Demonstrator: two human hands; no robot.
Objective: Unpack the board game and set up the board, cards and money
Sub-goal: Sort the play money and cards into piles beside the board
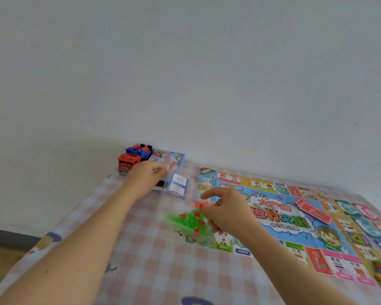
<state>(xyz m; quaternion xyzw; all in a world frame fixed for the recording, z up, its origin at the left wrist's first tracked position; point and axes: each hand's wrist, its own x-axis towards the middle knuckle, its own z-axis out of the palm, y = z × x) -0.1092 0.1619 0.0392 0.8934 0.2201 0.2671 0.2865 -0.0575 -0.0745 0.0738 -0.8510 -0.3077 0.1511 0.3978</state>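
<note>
Game box (171, 160) lies by the wall beside a toy truck (129, 161); left hand (146, 177) reaches it, fingers too blurred to read. Right hand (228, 214) pinches a bag of green and red pieces (189, 223) at the left edge of the game board (284, 226).

Board (295, 225) open, pieces half unpacked.
I saw it lying flat and colourful, a red card stack (312, 211) and a white die (275, 209) on its middle; my right hand (227, 213) pinched a clear bag of green and red pieces (190, 223) above its left edge.
</note>
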